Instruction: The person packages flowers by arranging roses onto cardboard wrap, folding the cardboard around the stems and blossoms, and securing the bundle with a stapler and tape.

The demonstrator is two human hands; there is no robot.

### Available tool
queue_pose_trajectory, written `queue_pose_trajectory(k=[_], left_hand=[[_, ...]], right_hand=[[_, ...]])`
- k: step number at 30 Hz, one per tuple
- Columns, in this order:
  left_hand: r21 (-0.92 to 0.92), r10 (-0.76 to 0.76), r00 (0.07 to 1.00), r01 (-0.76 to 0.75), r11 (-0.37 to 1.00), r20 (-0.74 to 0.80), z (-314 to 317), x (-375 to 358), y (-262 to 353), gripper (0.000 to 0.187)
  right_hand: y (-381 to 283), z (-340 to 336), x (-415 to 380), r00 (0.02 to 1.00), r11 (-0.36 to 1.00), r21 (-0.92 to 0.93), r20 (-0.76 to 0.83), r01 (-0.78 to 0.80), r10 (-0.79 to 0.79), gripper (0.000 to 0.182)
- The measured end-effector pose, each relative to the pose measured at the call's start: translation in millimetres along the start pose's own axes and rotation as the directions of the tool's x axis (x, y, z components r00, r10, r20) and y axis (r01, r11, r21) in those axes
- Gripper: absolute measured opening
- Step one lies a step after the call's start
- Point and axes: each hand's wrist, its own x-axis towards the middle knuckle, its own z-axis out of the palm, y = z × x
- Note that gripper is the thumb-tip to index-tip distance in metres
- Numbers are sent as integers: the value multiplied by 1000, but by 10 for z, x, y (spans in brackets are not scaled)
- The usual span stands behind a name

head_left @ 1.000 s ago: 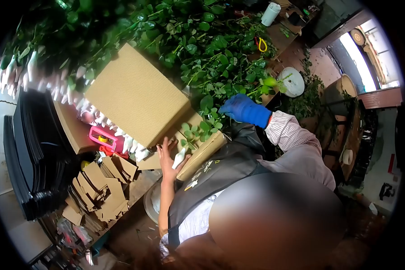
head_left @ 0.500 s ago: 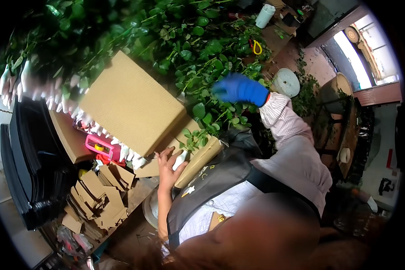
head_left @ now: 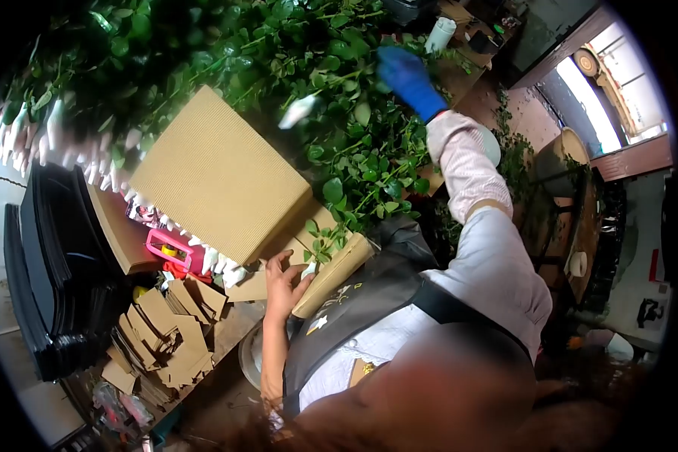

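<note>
My bare left hand lies on the cardboard beside my lap, fingers apart. Between its thumb and fingers rests a white-sleeved rose bud, with leaves beyond it. My right hand, in a blue glove, is over the far side of the leafy rose pile. It looks closed around a rose stem, though blur hides the fingers. A blurred white-sleeved bud hangs over the leaves to its left. A corrugated cardboard sheet stands between the pile and my left hand. A rolled cardboard edge lies against my apron.
Several white-sleeved buds line the left of the pile. Black folded sheets stand at the left, near loose cardboard pieces and a pink-framed item. A white cylinder stands at the back; a bucket is on the right.
My right hand has moved up and away over the pile. A blurred white-sleeved bud now shows above the leaves. My left hand has barely shifted beside its bud.
</note>
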Motion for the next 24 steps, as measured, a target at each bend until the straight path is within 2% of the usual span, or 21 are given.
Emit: queue_pose_trajectory(k=[1,2,4,5,7,8,9,10,11,12,13,14,15,17,18,20,21,23,24], left_hand=[[6,29,1000,-29,1000,-2,-3,5,-25,24],[30,56,998,-55,998,-17,25,2,-61,25],[20,47,999,-46,999,-8,21,8,-56,25],[28,47,999,-47,998,-5,2,12,-28,25],[55,76,997,-76,996,-8,-10,13,-58,26],[62,86,996,-85,994,-11,8,1,-63,26],[53,74,997,-74,996,-8,4,2,-56,23],[84,114,993,-111,990,-22,1,0,-49,31],[24,66,996,-65,998,-53,24,-19,-71,48],[-38,15,996,-18,999,-86,66,-38,-101,66],[-101,-38,992,26,995,-117,101,-52,-133,84],[-33,-165,974,162,986,-154,65,-29,-17,99],[-53,-125,980,118,992,-157,68,-46,-63,102],[-94,-26,991,14,995,-132,104,-57,-175,106],[-144,-44,990,25,989,-136,122,-65,-188,87],[8,18,997,-18,1000,-79,118,-87,-248,66],[4,22,997,-22,1000,-80,131,-98,-261,62],[-6,29,996,-29,1000,-83,163,-107,-270,53],[33,48,994,-44,998,-102,179,-119,-267,55]], right_hand=[[209,-18,68,993,995,86,-111,47,-37,23],[233,-219,278,919,975,143,-379,170,-104,20],[64,-628,360,960,995,73,-275,73,-51,25],[-73,-712,312,970,968,224,-237,115,-60,25],[-666,-1236,265,982,943,276,-8,184,-189,29],[-634,-1020,112,902,869,255,-198,425,-383,36],[-1042,-1324,111,855,793,367,-10,485,-518,42],[-1231,-1267,-88,767,710,497,129,498,-629,45],[-1384,-1196,-334,676,717,525,319,458,-664,48],[-1553,-1173,-546,614,734,513,422,445,-667,46],[-1637,-1019,-777,526,762,471,551,444,-648,43],[-1722,-820,-872,359,832,403,765,382,-535,38],[-1786,-641,-966,158,887,312,911,340,-381,32],[-1754,-344,-1294,137,896,272,931,351,-337,27],[-1753,-313,-1335,129,899,252,940,359,-315,24],[-1617,-329,-1404,192,879,395,872,266,-450,21],[-1602,-374,-1378,229,858,463,831,221,-508,20],[-1541,-393,-1086,365,920,334,846,204,-388,23],[-1508,-364,-955,429,946,268,844,184,-323,24]])
